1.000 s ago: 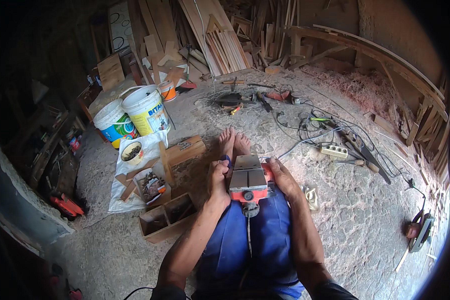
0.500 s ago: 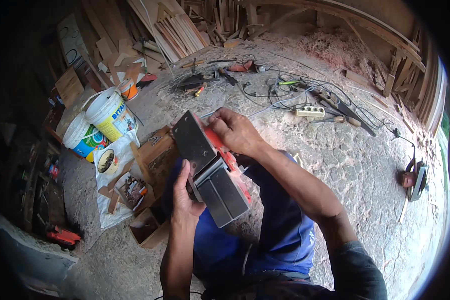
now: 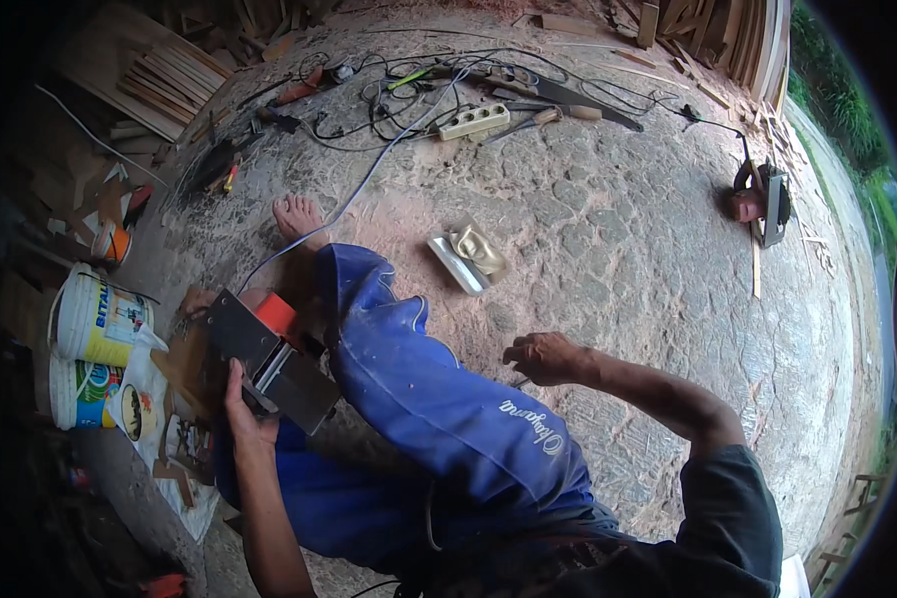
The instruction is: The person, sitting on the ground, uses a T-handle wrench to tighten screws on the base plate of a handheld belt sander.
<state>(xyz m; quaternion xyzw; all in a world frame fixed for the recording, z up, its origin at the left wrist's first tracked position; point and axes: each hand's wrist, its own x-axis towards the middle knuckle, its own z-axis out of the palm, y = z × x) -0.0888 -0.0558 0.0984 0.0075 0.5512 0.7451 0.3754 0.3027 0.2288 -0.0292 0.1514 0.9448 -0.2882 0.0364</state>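
Note:
My left hand [image 3: 251, 411] grips an electric hand planer [image 3: 301, 387] from its near left side, by my left thigh. The planer is turned over, with its dark flat sole and the slot across it facing up; a red part of its body shows behind. My right hand [image 3: 546, 359] is low over the floor, right of my bent knee, with its fingers curled in. A thin dark bit shows under the fingers, too small to name. Beyond that hand, a shiny silver block-like thing [image 3: 458, 265] lies on the floor with a crumpled gold-coloured piece [image 3: 478, 249] on it.
A power strip [image 3: 473, 121], tangled cables and a handsaw [image 3: 593, 106] lie at the far side. Another power tool [image 3: 764, 205] rests at the right. Buckets [image 3: 100, 314] stand at the left by a white sheet [image 3: 189, 503]. Wood boards [image 3: 169, 85] lean far left.
My right hand has left the planer and moved right, down toward the floor. The view has swung right, bringing the silver thing into sight; the left hand still holds the planer.

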